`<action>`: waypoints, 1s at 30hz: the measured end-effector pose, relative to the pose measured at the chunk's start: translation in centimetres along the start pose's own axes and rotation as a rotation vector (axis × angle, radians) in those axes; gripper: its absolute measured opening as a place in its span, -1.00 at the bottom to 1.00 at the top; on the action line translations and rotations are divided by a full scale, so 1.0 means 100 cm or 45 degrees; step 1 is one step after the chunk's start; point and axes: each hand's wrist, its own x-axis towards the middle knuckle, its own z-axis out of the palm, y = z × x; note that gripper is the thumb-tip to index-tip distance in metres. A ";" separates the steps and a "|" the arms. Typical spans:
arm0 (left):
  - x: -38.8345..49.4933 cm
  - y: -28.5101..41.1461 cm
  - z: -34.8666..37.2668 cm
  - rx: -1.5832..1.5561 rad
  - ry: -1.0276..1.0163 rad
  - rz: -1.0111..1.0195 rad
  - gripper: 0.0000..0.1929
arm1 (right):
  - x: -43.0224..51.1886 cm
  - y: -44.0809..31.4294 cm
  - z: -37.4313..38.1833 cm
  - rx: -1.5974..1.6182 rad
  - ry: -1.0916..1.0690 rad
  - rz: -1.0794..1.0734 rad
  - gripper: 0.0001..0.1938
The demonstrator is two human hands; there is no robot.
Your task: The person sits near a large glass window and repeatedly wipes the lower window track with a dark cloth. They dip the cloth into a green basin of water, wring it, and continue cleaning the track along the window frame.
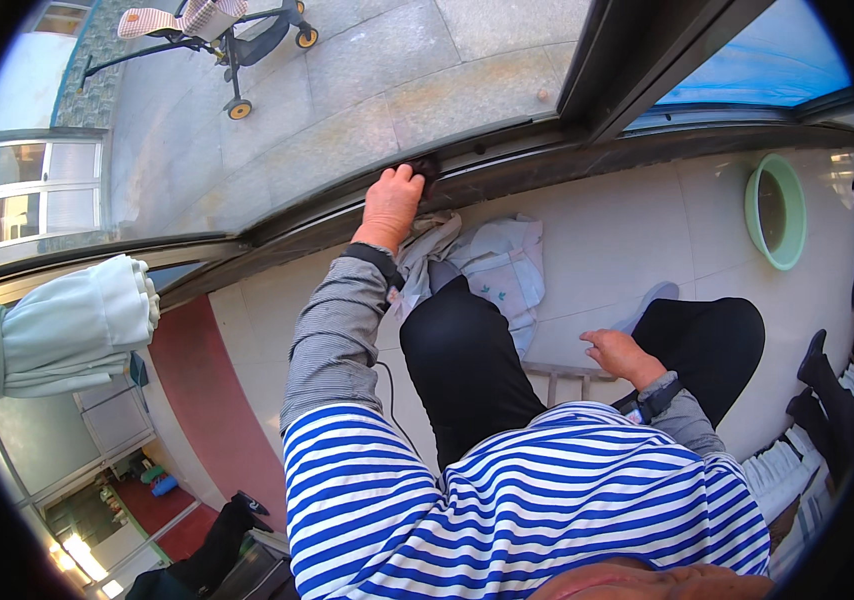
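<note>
My left hand (391, 201) reaches out to the dark window frame's bottom track (322, 219). Its fingers are closed on a dark wad (422, 172), perhaps cloth, pressed against the track; the hand hides part of it. Below that hand, a pale printed cloth (506, 262) and a crumpled beige cloth (427, 244) lie on the floor around my foot. My right hand (622, 354) is held beside my bent right knee, holding nothing, with its index finger extended and the other fingers partly hidden.
A light green basin (794, 214) with murky water stands on the tiled floor at right. Pale gathered curtain (89, 326) hangs at left. A stool-like frame (569, 370) is below me. Beyond the glass is a stroller (228, 45). Other people's dark-clad legs (832, 405) appear at right.
</note>
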 end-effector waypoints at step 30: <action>-0.157 -0.197 0.007 0.173 -0.222 -0.608 -0.88 | -0.009 0.037 0.023 0.291 0.201 0.148 -0.70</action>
